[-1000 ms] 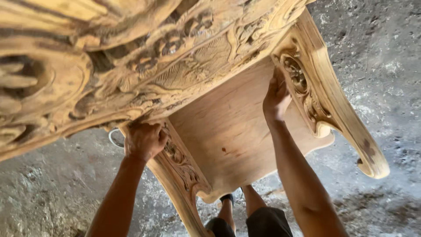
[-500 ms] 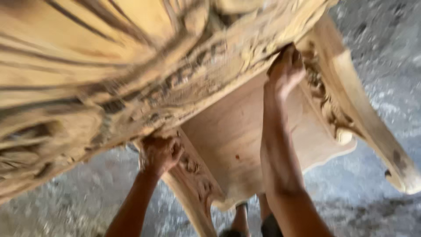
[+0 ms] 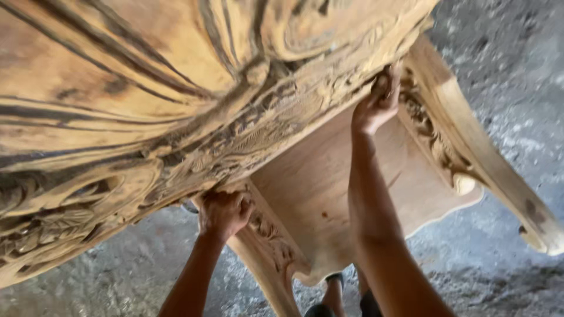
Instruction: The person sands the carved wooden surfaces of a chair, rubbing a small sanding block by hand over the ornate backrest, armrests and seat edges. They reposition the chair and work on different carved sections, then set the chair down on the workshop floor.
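My left hand (image 3: 223, 212) and right hand (image 3: 379, 105) both clench the lower edge of a large, unfinished carved wooden chair (image 3: 194, 100), tilted close above me. Beneath lie its pale plywood seat (image 3: 311, 188), curved legs (image 3: 470, 158), and a rough, dusty grey concrete floor (image 3: 499, 53).

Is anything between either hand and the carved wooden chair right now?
Nothing visible: the left hand grips the carved wooden chair at its lower rail by the front leg, and the right hand grips the rail near the other leg.
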